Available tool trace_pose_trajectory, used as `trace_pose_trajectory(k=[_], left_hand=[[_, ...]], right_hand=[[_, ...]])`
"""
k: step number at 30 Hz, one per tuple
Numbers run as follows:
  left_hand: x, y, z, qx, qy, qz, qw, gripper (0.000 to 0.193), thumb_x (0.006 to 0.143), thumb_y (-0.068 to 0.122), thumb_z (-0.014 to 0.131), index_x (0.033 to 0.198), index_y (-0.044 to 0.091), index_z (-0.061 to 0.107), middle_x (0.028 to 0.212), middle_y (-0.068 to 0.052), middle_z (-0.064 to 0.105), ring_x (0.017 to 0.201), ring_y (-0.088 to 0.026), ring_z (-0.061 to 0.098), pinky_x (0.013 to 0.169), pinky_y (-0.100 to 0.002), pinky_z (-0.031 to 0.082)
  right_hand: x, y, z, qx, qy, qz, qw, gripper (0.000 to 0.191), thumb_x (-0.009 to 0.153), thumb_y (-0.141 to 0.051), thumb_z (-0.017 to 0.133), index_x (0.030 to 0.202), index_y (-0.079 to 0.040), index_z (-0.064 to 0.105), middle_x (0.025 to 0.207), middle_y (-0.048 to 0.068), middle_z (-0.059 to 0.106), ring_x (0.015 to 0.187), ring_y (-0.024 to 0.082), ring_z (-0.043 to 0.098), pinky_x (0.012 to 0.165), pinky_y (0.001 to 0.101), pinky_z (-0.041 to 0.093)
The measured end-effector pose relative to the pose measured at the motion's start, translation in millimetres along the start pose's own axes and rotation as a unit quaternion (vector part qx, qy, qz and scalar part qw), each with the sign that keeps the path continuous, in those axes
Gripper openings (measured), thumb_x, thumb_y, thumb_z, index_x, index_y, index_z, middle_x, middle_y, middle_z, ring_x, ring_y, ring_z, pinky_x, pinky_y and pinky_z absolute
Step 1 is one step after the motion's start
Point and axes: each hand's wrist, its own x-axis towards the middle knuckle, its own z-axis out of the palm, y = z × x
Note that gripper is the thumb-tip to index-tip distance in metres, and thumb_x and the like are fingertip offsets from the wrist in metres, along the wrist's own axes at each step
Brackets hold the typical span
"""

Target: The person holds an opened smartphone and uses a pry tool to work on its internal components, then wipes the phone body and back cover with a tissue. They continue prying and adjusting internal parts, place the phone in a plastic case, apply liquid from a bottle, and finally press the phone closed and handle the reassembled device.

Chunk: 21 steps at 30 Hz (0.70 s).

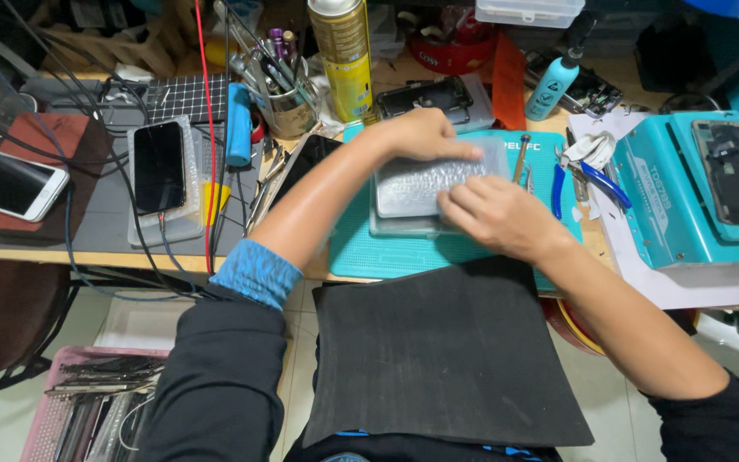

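Looking down, head view: a cluttered repair bench fills the frame, with both bare forearms reaching in from below.
Left hand (425,134): lies curled over the far edge of a clear ribbed plastic tray (425,184), fingers bent onto its top rim, gripping it.
Right hand (498,218): presses on the tray's near right corner, fingertips flat on the plastic; whether the thumb hooks underneath is hidden.
Tray position: it sits on a teal work mat (387,248) at the bench middle, seemingly stacked on a second clear piece; its contents are too blurred to make out.
Near side: a black foam sheet (446,359) lies across the lap, covering the bench edge.
Left of the arms: a dark phone (158,167) in a clear holder, and a white phone (6,182) cut off by the frame.
Right: blue-handled pliers (596,178) and a teal machine (694,192) carrying a phone frame.
Back: a yellow spray can (344,56), top cut off.
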Motion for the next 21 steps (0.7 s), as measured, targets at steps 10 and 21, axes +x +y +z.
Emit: trace_pose_trajectory(k=[10,21], left_hand=[[-3.2,-9.2,30.2,-0.059,0.128,0.048,0.989,0.059,0.067,0.061,0.083,0.087,0.006,0.081,0.081,-0.015,0.076,0.077,-0.028,0.074,0.074,-0.038,0.057],[-88.5,25.8,-21.2,-0.154,0.536,0.194,0.807,0.02,0.1,0.019,0.07,0.113,0.004,0.069,0.105,-0.008,0.068,0.094,-0.019,0.068,0.084,-0.032,0.057]], right_hand=[[0.3,-3.9,17.7,0.02,0.036,-0.075,0.996,0.032,0.091,-0.021,0.068,0.103,0.008,0.068,0.087,0.007,0.059,0.079,0.021,0.061,0.07,0.0331,0.05],[18.6,65.0,18.2,0.034,0.176,0.155,0.972,0.02,0.096,-0.022,0.085,0.106,-0.01,0.073,0.095,0.007,0.058,0.088,0.027,0.056,0.076,0.0405,0.046]])
